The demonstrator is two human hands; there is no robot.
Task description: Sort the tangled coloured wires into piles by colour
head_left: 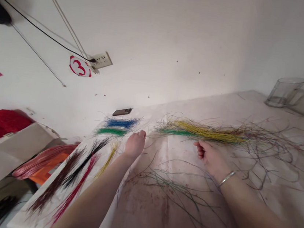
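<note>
Evidently, left hand (135, 144) and right hand (210, 159) curl their fingers (200, 150) near coloured wires (210, 133), any pinch unclear.

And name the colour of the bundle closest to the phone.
The bundle is blue, clearest in the head view.

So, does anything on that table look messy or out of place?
A few things do. Thin green strands lie scattered across one another near the front, unlike the tidier blue bundle at the left. Loose strands sprawl in a tangle off the right end of the yellow bundle. Reddish-brown marks, perhaps dirt or stains, dot the table.
</note>
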